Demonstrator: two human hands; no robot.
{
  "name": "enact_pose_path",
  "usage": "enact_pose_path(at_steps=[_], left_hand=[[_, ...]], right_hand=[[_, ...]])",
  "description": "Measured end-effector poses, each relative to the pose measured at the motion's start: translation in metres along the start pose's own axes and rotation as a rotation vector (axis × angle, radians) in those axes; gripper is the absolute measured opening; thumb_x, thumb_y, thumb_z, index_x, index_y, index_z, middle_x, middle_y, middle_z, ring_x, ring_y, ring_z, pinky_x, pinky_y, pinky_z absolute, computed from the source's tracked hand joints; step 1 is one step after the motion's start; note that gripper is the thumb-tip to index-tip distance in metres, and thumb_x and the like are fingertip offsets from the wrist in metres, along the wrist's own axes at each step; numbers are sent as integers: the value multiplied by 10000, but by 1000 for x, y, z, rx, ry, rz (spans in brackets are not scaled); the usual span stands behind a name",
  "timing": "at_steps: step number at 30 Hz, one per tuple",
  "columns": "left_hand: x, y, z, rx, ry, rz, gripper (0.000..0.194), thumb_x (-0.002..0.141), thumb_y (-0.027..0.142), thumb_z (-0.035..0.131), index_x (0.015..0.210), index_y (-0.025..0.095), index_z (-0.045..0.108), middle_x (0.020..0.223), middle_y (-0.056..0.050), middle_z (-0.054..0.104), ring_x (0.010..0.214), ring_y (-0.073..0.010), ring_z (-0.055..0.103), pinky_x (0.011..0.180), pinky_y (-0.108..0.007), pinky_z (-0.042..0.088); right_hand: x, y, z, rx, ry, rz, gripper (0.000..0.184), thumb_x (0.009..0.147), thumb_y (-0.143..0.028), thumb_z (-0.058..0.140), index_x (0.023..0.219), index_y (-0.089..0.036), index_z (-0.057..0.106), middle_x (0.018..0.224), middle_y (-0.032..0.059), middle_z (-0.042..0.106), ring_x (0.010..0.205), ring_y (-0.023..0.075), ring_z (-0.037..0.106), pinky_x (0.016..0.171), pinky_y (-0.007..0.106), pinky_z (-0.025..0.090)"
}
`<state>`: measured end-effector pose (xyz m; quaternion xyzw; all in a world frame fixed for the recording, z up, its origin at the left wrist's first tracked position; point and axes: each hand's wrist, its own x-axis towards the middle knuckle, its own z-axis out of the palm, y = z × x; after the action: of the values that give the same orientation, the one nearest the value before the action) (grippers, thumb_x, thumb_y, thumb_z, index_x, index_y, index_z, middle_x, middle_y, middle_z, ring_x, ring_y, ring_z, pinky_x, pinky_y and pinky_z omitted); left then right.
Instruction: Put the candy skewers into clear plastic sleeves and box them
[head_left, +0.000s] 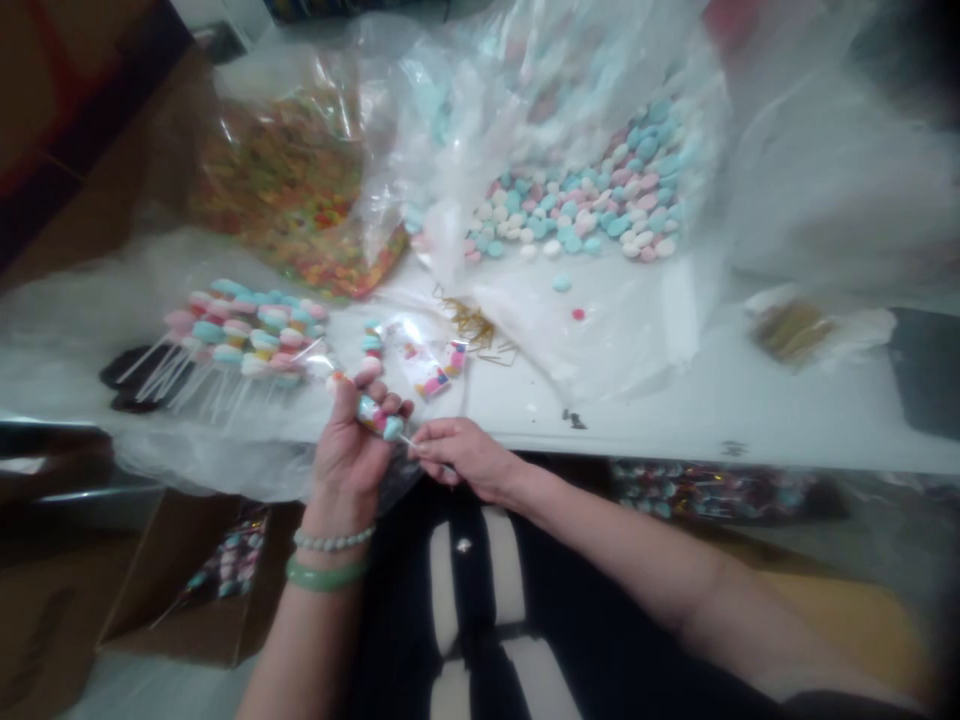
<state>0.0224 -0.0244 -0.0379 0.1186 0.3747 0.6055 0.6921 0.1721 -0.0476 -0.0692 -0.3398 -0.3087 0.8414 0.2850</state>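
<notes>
My left hand (pixel 346 450) grips a short white stick threaded with pastel candies (pixel 373 416), its fingers wrapped around the candies. My right hand (pixel 461 455) pinches the stick's lower end between thumb and fingers. Just beyond both hands, a small clear wrapper with a printed label (pixel 433 365) lies on the table. A row of finished pink, blue and white candy sticks (pixel 244 335) lies to the left. Loose pastel candies (pixel 592 190) are heaped on clear plastic farther off.
A clear bag of orange and green candies (pixel 300 200) lies at the back left. Gold twist ties (pixel 469 325) lie near the wrappers. The white table's front edge (pixel 675 437) runs behind my right arm. Below left, a cardboard box (pixel 187 590) holds more candy sticks.
</notes>
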Motion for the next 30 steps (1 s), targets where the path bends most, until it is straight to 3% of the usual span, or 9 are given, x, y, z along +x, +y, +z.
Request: enact_pose_path(at_steps=[3, 5, 9, 13, 19, 26, 30], left_hand=[[2, 0, 1, -23, 44, 7, 279, 917, 416, 652, 830, 153, 621, 634, 54, 509, 528, -79, 507, 720, -296, 571], [4, 1, 1, -49, 120, 46, 301, 952, 412, 596, 805, 150, 611, 629, 46, 535, 521, -78, 512, 711, -288, 568], [6, 2, -1, -137, 241, 80, 299, 981, 377, 551, 786, 158, 607, 665, 13, 611, 582, -101, 584, 690, -279, 568], [5, 1, 1, -168, 274, -33, 285, 1002, 347, 507, 826, 163, 635, 761, -43, 682, 737, -163, 682, 757, -337, 599], [0, -8, 13, -197, 330, -198, 303, 1023, 284, 447, 865, 137, 659, 829, -106, 713, 909, -217, 721, 880, -388, 595], [0, -15, 11, -184, 258, -254, 345, 1017, 250, 450, 766, 122, 647, 889, -157, 736, 1059, -273, 705, 934, -421, 580], [1, -16, 12, -199, 304, -328, 330, 1021, 264, 440, 834, 100, 657, 891, -176, 735, 1023, -279, 718, 876, -403, 606]], right_hand=[[-2, -2, -1, -45, -29, -9, 112, 778, -275, 611, 767, -164, 606, 501, -72, 491, 406, 61, 362, 402, 187, 247], [-5, -5, -1, -211, 8, -51, 88, 815, -244, 589, 761, -176, 603, 527, -70, 502, 429, 64, 388, 438, 189, 291], [-9, -10, -2, -587, 201, -262, 161, 900, -235, 554, 754, -200, 615, 620, -48, 568, 566, 92, 506, 579, 211, 382], [-8, -14, -5, -783, 376, -505, 123, 918, -222, 567, 813, -209, 629, 791, -14, 659, 776, 138, 610, 753, 247, 440], [-8, -13, -7, -1086, 304, -725, 127, 935, -168, 543, 997, -207, 647, 1030, 44, 704, 948, 156, 642, 844, 244, 460], [-11, -8, -12, -1385, 321, -775, 188, 979, -181, 473, 996, -185, 660, 933, 75, 684, 884, 168, 624, 754, 238, 446], [-13, -8, -12, -1456, 322, -823, 214, 987, -196, 460, 1036, -181, 668, 917, 89, 682, 839, 175, 615, 732, 257, 435]])
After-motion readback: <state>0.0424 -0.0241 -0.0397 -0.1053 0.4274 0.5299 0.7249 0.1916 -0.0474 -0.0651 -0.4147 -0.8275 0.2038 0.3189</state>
